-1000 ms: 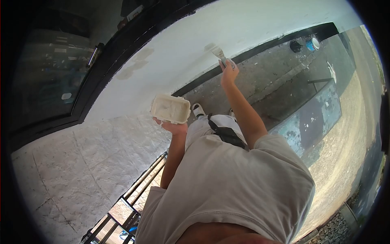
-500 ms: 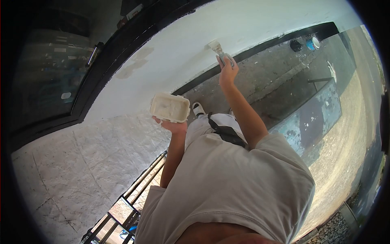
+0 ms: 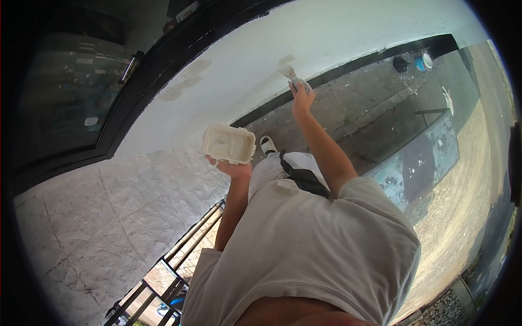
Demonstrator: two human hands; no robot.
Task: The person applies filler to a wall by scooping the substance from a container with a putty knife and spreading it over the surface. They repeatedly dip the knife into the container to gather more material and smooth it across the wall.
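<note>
My left hand (image 3: 235, 169) is closed under a cream plastic tub (image 3: 247, 146) with whitish residue inside, holding it in front of the wall. In my right hand (image 3: 303, 101) is a putty knife (image 3: 289, 72), its fingers wrapped round the grey handle. The broad blade, smeared with pale filler, lies right at the white wall (image 3: 244, 60). Just above the blade a damp-looking beige patch (image 3: 286, 60) shows on the wall. Farther left, larger beige patches (image 3: 187, 81) mark the same wall.
A black-framed glass door (image 3: 76, 92) stands at the left. Along the wall's foot runs a black skirting strip (image 3: 326, 76). A blue-and-white bucket (image 3: 423, 62) and a black container (image 3: 401, 64) sit far right, beyond a paint-spattered bench (image 3: 418, 163). Black metal bars (image 3: 163, 282) are lower left.
The putty knife has moved slightly down the wall, uncovering the beige patch above its blade. The tub stays in my left hand, and the view has shifted a little.
</note>
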